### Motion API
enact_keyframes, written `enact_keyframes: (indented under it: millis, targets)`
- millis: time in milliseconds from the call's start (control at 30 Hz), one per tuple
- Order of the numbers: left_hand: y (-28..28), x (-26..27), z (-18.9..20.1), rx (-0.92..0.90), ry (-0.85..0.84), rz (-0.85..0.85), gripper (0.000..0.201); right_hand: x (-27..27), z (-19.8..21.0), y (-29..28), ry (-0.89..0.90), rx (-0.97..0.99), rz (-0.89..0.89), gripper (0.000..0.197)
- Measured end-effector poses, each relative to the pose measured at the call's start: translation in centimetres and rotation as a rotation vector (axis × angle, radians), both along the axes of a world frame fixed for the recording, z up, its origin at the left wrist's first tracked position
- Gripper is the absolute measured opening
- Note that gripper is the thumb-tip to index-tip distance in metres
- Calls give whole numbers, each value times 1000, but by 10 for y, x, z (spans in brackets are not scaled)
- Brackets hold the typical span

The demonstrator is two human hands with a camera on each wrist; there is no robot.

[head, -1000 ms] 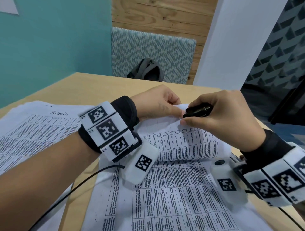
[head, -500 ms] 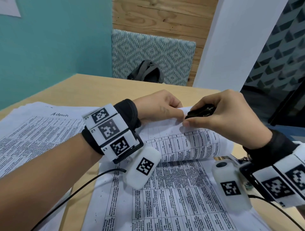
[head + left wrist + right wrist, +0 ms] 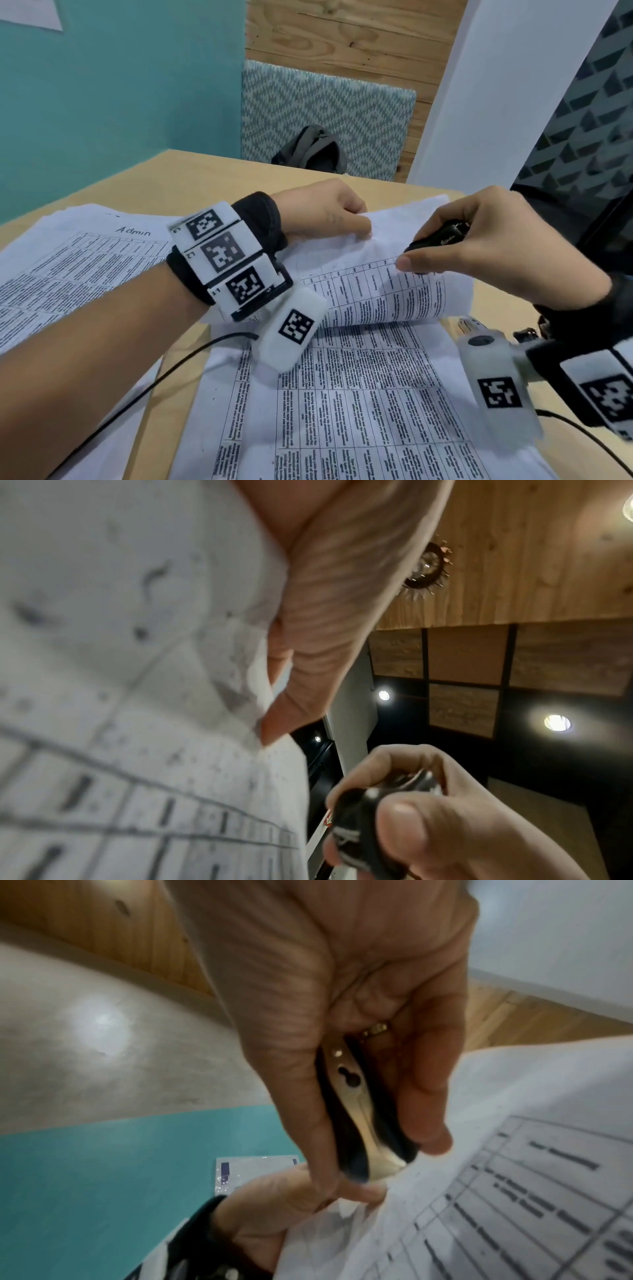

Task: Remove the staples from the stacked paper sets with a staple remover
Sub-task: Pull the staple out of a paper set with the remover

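Staple remover at the folded corner

My left hand point(image 3: 325, 214) pinches the limp, tear-prone paper set point(image 3: 383, 291); my right hand point(image 3: 496, 246) grips the rigid staple remover point(image 3: 438, 236).

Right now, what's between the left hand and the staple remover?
Head view: only a bare, creased strip of the lifted printed sheet separates the left hand from the black staple remover gripped by the right hand.

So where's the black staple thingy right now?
The staple remover is pinched in the right hand, right of centre in the head view, at the folded-back paper the left hand holds.
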State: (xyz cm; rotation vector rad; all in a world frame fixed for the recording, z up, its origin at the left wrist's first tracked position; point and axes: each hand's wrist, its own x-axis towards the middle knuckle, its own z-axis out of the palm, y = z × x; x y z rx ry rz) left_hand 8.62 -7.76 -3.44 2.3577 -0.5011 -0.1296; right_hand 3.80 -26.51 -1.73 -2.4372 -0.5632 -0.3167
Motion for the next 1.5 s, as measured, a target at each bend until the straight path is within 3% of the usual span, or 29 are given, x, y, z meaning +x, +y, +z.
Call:
enact_keyframes:
  millis: [167,267,333,533,633,767,900,1167,1333,1500]
  targets:
    - [-2,2,-1,-72,65,-39,18,-6,-9,9,77,-380,40,29]
    - [2,3,0,-62,65,-47,28,-4,-7,3,132,-472,42,37]
    - [3,3,1,-73,60,-57,35,-1,3,-7,170,-404,57,42]
    - [10,-5,14,-155,-43,-53,11,22,36,-57,352,-110,245,70]
    - [13,-12,25,-209,-77,-64,17,31,35,-71,415,-30,274,70]
    - [15,-19,36,-257,-83,-111,27,36,25,-66,492,22,346,45]
    - [10,-25,46,-232,-117,-153,33,41,14,-59,612,148,460,68]
    - [45,-33,69,-81,-265,-75,44,43,19,-62,406,319,469,71]
    - [102,-15,36,-511,-167,33,86,42,27,-70,265,526,456,68]
    - [76,1,-7,-681,-183,67,87,43,27,-63,190,660,441,68]
